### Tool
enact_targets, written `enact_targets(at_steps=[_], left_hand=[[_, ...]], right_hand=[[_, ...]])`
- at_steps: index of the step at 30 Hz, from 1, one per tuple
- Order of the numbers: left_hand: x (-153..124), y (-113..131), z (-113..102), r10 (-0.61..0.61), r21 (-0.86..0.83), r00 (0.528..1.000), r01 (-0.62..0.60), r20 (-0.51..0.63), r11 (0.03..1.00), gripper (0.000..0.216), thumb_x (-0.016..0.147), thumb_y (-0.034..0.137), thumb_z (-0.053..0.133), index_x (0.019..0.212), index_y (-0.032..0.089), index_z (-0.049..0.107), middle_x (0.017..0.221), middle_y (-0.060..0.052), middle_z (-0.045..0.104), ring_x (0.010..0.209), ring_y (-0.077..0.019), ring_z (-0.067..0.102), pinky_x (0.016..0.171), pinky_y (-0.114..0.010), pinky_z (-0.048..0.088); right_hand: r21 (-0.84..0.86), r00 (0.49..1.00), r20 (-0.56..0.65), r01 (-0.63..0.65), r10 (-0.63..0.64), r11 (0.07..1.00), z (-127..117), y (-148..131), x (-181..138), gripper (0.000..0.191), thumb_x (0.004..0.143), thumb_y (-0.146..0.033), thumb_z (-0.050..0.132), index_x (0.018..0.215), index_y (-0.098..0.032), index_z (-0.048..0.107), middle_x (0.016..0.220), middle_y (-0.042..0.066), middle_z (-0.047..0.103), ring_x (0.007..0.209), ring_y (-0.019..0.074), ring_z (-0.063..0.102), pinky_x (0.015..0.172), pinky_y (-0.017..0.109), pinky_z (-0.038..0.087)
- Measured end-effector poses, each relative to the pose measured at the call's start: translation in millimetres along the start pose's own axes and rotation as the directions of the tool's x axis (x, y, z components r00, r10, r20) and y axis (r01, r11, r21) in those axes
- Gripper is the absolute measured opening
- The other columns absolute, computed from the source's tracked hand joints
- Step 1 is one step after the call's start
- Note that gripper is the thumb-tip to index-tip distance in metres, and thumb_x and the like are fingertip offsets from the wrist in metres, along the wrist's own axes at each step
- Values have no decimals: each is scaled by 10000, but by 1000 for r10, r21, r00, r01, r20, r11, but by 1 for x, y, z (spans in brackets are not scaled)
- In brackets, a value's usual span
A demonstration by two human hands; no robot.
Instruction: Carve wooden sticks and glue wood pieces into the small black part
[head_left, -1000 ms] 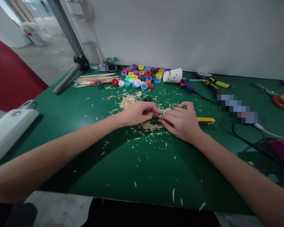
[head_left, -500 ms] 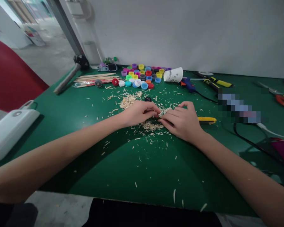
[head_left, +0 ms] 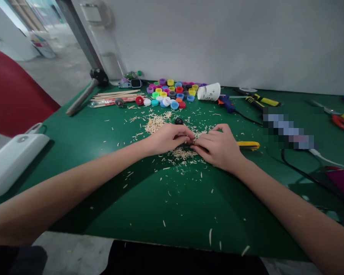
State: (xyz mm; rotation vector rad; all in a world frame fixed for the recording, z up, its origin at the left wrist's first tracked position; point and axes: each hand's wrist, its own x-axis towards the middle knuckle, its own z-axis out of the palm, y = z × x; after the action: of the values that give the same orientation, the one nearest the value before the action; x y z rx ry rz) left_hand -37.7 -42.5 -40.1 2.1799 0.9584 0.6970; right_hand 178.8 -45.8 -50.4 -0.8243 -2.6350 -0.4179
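Over a scatter of pale wood shavings point(head_left: 183, 153), my two hands meet at the fingertips. My left hand point(head_left: 172, 136) is closed, its thumb and fingers pressed together in a pinch. My right hand point(head_left: 219, 147) has its fingers curled in, thumb and forefinger tips near those of the left. Whatever small thing lies between the fingertips is hidden from me. Just beyond the left hand sits a small round black object point(head_left: 179, 121). A thicker heap of shavings point(head_left: 154, 124) lies at its far left. Past the right hand, a yellow tool handle point(head_left: 249, 145) shows partly.
Coloured bottle caps point(head_left: 166, 91) crowd the back beside a tipped paper cup point(head_left: 209, 92). Thin wooden sticks point(head_left: 114, 97) and a hammer point(head_left: 86, 91) lie at the back left. A blue glue gun point(head_left: 227, 103), scissors point(head_left: 339, 118) and cables occupy the right. A white device point(head_left: 15, 164) stands left.
The view has shifted very slightly. Both hands keep nearly the same pose and place, with only tiny movement at the fingertips.
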Motion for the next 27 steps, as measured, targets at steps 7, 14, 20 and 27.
enact_targets(at_steps=[7,14,20,27], left_hand=[[0,0,1,-12,22,1000,12,12,1000,233,887,226,472,1032,186,650,965,-16,725,885,-119,671,772,-225,524],[0,0,1,16,10,1000,-16,22,1000,251,898,207,444,1064,176,629,987,-30,717,905,-117,663,791,-225,518],[0,-1,1,25,18,999,-25,42,1000,267,910,199,424,1096,171,614,1039,-32,699,939,-111,649,806,-217,508],[0,-1,2,21,10,999,-21,51,1000,274,912,196,420,1109,165,607,1041,-35,699,943,-110,649,800,-210,508]], right_hand=[[-31,1000,-12,-2,1,1000,1,-1,-1,211,920,-308,463,831,-214,630,804,-16,693,678,135,511,820,366,264],[-19,1000,-15,-12,12,1000,0,-2,-1,225,918,-304,461,797,-215,627,769,-14,687,665,136,514,826,374,266],[-16,999,-35,-22,21,1000,1,-1,-1,218,912,-307,470,791,-216,627,758,-20,685,666,132,512,836,373,270],[-12,999,-27,-17,17,1000,2,-1,-1,216,915,-301,462,794,-211,617,771,-20,688,672,132,524,845,372,271]])
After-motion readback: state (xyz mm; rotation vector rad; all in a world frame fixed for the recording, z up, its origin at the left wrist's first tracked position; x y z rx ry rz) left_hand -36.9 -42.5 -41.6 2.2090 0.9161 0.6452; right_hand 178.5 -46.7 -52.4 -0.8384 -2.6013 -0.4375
